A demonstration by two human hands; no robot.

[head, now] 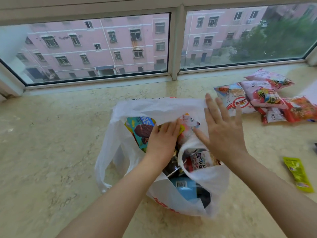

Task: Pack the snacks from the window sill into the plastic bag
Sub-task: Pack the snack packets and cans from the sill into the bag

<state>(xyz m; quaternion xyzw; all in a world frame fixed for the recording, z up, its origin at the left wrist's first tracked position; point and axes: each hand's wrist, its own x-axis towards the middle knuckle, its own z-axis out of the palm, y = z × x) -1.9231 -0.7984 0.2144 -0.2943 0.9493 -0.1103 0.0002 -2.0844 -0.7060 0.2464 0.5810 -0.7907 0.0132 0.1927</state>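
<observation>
Left hand (162,140) fingers held straight and together, pressed flat on packets inside bag. Right hand (223,129) fingers straight, spread, raised at bag's right rim; contact cannot be told. Thin, crinkled white plastic bag (120,148) laid open on glossy marbled window sill (51,134), stuffed with glossy snack packets (142,131). Unpacked pillow-shaped packets (264,98) clustered far right; flat yellow sachet (298,174) apart.

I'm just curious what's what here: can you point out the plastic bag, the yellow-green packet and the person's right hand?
plastic bag (159,107): head view, far rim.
yellow-green packet (297,174): head view, middle of wrapper.
right hand (223,133): head view, back of hand.
</observation>
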